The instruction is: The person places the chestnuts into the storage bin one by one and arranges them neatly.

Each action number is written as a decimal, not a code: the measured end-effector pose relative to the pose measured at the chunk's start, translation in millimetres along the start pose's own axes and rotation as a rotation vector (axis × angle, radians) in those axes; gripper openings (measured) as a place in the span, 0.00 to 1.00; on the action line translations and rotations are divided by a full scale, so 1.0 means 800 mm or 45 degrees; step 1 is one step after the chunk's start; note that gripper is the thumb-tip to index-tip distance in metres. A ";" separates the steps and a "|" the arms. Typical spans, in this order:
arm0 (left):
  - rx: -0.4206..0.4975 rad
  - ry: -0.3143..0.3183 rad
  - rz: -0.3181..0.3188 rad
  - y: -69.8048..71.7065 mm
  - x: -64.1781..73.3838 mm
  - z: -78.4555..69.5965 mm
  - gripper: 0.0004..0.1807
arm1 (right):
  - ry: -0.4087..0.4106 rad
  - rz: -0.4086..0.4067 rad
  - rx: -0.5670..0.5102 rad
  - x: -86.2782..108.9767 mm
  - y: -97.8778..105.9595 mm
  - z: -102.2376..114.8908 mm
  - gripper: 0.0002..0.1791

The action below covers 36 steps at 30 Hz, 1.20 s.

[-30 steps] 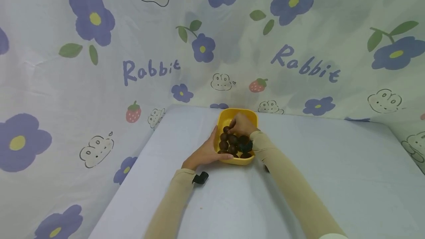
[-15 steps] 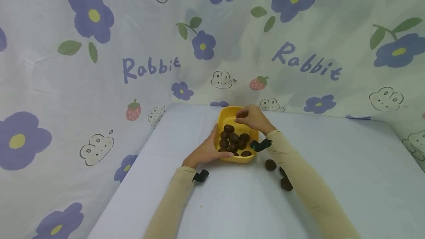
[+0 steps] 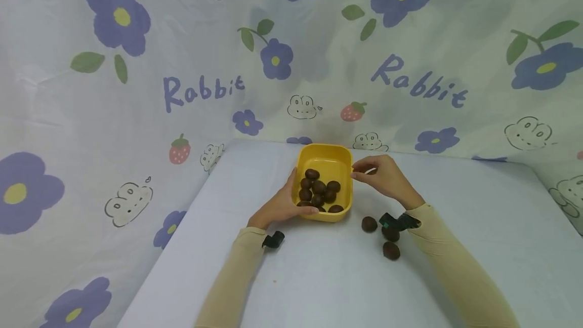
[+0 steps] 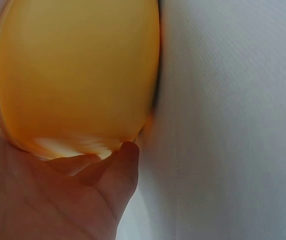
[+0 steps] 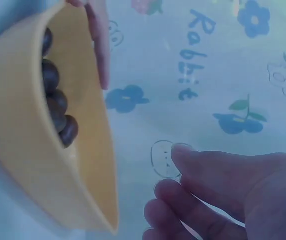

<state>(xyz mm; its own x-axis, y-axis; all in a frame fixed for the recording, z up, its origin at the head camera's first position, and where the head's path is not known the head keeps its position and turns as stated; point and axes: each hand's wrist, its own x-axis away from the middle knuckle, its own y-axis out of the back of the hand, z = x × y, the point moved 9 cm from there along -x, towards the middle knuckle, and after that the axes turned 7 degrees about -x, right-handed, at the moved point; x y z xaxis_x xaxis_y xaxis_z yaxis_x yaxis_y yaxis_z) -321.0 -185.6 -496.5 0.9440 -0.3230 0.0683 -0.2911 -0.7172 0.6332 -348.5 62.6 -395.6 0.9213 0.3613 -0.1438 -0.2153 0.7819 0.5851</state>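
Note:
A yellow plastic box stands on the table with several round, dark brown chestnuts gathered toward its near end. My left hand holds the box by its left side, the thumb over the near rim and the fingers along the outer wall. In the left wrist view those fingers press the curved yellow wall. Just beyond the right rim hovers my right hand, its fingers loosely bent. The right wrist view shows nothing between its thumb and fingertips.
Three loose chestnuts lie on the white table, right of the box and near the right wrist. Behind the table hangs a cloth printed with flowers and rabbits. A black wrist camera sits on the left cuff.
My right hand has come up out of the box and moved right, past its rim. The loose chestnuts on the table are now uncovered. The left hand keeps its hold on the box.

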 end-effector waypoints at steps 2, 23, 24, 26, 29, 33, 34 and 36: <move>0.004 -0.013 -0.001 0.001 0.000 -0.001 0.79 | -0.015 -0.009 -0.002 0.012 0.003 -0.009 0.15; 0.001 0.045 0.008 0.001 0.003 0.002 0.79 | -0.037 0.002 0.013 0.085 0.003 -0.058 0.18; -0.001 0.041 0.006 0.002 0.003 0.002 0.79 | -0.035 0.006 0.010 0.086 0.002 -0.060 0.18; -0.010 0.036 -0.003 0.003 0.002 0.002 0.79 | -0.040 0.015 0.001 0.088 -0.001 -0.063 0.19; -0.018 0.043 -0.010 0.003 0.001 0.002 0.80 | -0.045 0.059 -0.005 0.088 -0.006 -0.068 0.19; -0.032 0.065 0.000 0.001 0.002 0.004 0.80 | -0.064 0.155 -0.001 0.090 -0.016 -0.073 0.21; -0.022 0.051 0.003 0.001 0.001 0.003 0.79 | -0.071 0.180 0.004 0.090 -0.018 -0.074 0.21; -0.019 0.047 0.006 0.001 0.001 0.002 0.78 | -0.075 0.226 0.018 0.091 -0.022 -0.076 0.22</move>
<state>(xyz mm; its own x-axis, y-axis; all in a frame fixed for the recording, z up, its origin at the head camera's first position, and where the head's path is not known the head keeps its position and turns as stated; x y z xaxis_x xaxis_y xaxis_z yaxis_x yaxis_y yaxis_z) -321.0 -187.3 -497.0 0.9478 -0.3029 0.0994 -0.2933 -0.7064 0.6442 -297.4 105.9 -464.7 0.8869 0.4618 0.0095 -0.3716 0.7011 0.6085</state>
